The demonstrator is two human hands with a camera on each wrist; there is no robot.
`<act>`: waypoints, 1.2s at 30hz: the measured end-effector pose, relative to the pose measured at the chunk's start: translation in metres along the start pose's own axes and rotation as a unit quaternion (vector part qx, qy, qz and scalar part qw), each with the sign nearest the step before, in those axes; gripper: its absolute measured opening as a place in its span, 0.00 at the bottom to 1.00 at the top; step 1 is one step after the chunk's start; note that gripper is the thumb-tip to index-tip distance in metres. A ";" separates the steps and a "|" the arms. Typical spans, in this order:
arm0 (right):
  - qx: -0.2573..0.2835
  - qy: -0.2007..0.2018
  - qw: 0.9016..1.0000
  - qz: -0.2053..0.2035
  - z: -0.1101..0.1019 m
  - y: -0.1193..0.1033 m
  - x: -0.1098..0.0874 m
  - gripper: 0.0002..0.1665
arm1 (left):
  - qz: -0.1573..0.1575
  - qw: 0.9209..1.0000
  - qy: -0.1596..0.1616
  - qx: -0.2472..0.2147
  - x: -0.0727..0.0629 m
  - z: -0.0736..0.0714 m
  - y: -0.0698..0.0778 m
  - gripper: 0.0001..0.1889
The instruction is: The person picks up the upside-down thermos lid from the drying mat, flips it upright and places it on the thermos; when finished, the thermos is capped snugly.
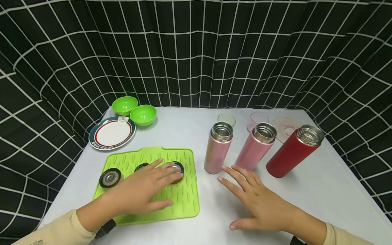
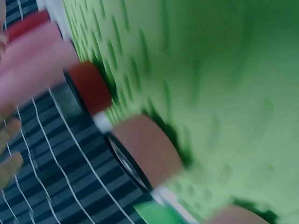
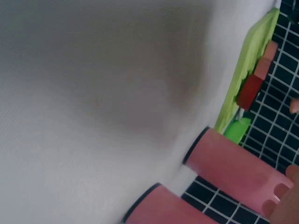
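Note:
My left hand [image 1: 147, 187] hovers over a green drying mat [image 1: 183, 204], fingers extended. Below its fingertips is a red bottle lid [image 2: 91, 88]; the head view mostly hides it, and the left wrist view shows the fingers apart from it. Two pink lids, one at left [image 1: 110, 177] and one partly covered by the hand [image 2: 147, 151], stand on the same mat. My right hand [image 1: 257, 200] is spread before a pink bottle [image 1: 215, 153] and a second pink bottle [image 1: 252, 153], holding nothing. Further right stands a red bottle [image 1: 289, 154]. All three bottles are uncapped.
Two green bowls [image 1: 144, 115] and a dark-rimmed plate [image 1: 128, 139] sit at the back left. Behind the bottles are a clear glass [image 1: 226, 119], a pinkish glass [image 1: 259, 117] and a clear patterned plate [image 1: 286, 127]. A black gridded curtain [image 1: 196, 44] encloses the white table.

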State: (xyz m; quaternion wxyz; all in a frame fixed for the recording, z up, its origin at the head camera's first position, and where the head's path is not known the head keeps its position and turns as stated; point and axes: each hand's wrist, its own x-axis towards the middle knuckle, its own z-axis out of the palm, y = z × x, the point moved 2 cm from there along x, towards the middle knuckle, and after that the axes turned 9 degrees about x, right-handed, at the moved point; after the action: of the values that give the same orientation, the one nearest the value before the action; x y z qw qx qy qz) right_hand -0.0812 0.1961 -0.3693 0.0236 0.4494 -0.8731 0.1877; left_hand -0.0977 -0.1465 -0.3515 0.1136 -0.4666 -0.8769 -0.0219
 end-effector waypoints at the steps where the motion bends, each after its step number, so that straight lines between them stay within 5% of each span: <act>1: 0.008 0.006 1.000 0.000 0.000 0.000 0.002 0.61 | -0.010 1.000 0.026 -0.008 -0.004 -0.001 -0.006 0.31; 4: 0.028 0.032 0.999 -0.010 0.001 0.000 0.006 0.51 | -0.074 0.994 0.076 -0.025 -0.022 -0.004 -0.033 0.27; 6: 0.037 0.047 0.998 -0.026 0.001 0.001 0.009 0.43 | -0.144 0.987 0.067 -0.027 -0.041 -0.005 -0.053 0.33; 10: 0.052 0.066 0.994 -0.066 0.004 0.002 0.014 0.33 | -0.286 0.958 -0.037 -0.004 -0.085 -0.001 -0.087 0.51; 13: 0.062 0.078 0.991 -0.086 0.007 0.003 0.016 0.31 | -0.333 0.936 -0.112 0.011 -0.113 0.006 -0.100 0.54; 19: 0.073 0.086 0.989 -0.098 0.013 0.006 0.018 0.31 | -0.351 0.925 -0.148 -0.011 -0.135 0.020 -0.108 0.33; 25: 0.074 0.064 0.993 -0.073 0.016 0.007 0.017 0.30 | -0.355 0.925 -0.132 -0.028 -0.134 0.025 -0.108 0.40; 29: 0.083 0.059 0.993 -0.067 0.018 0.008 0.016 0.30 | -0.356 0.929 -0.102 -0.020 -0.131 0.013 -0.105 0.41; 33: 0.141 0.083 0.984 -0.078 0.020 0.004 0.020 0.26 | -0.333 0.942 -0.045 -0.009 -0.114 -0.014 -0.089 0.38; 36: 0.228 0.082 0.969 -0.057 0.024 -0.005 0.030 0.23 | -0.265 0.964 -0.002 -0.005 -0.079 -0.032 -0.064 0.35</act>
State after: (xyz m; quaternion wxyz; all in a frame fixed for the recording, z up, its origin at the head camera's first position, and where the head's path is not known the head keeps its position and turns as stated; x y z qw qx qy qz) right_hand -0.0924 0.1617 -0.3835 0.0027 0.4748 -0.7754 0.4162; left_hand -0.1019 -0.2518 -0.3333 0.1000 -0.2177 -0.9693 -0.0546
